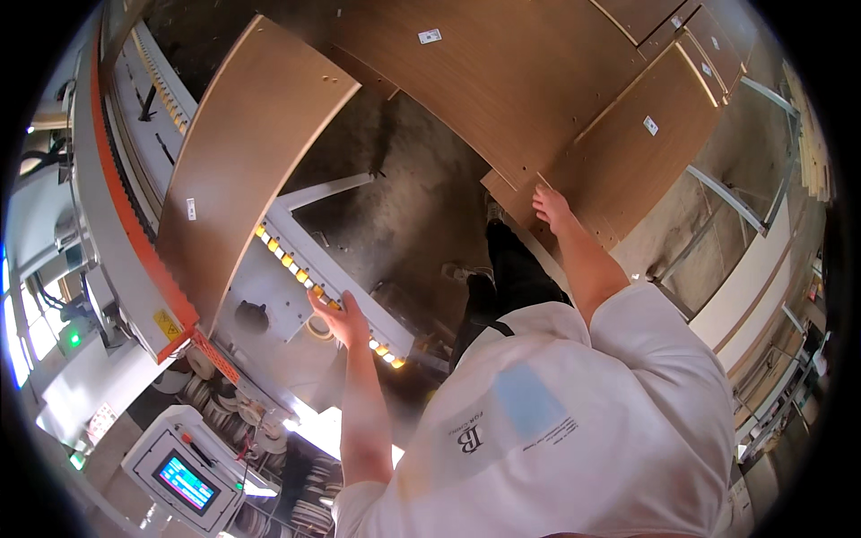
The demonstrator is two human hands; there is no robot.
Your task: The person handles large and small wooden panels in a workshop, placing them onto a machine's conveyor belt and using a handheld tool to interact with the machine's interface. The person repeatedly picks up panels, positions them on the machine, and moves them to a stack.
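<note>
My left hand is beside the row of yellow rollers along the machine's side support, its thumb and fingers apart and nothing seen in it. My right hand is by the near edge of the stacked brown wood panels, fingers loosely bent and apart. Whether its fingertips touch the panel edge I cannot tell. A brown board with a small white label lies on the machine at the left, reaching past the roller row. Neither hand is on this board.
An edge-banding machine with an orange guard runs along the left. Its control panel, with a lit screen, stands at the lower left near rolls of banding. Metal frames stand at the right. The concrete floor shows between machine and panels.
</note>
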